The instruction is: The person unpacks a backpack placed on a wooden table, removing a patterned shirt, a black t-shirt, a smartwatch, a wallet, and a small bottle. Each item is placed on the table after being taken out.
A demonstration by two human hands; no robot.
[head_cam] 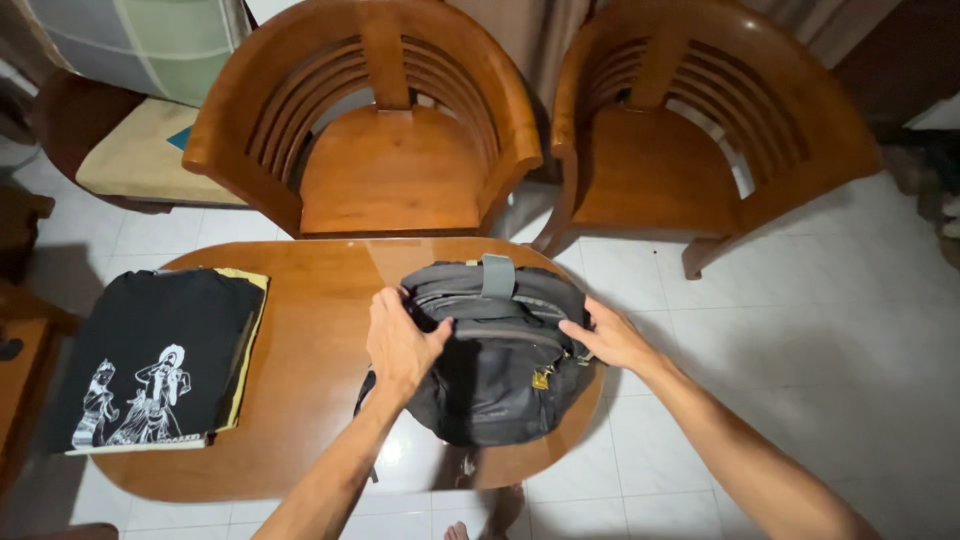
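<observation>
Both my forearms reached in from the near edge to the dark grey fabric backpack point(497, 355).

My left hand point(400, 343) gripped its top-left flap, fingers curled closed on the fabric; my right hand point(610, 338) lay flat and open against its right side. The bag lay lengthwise away from me on the oval brown wooden worktop point(310, 380), between both hands, a folded black printed shirt point(150, 360) well apart to the left.
</observation>
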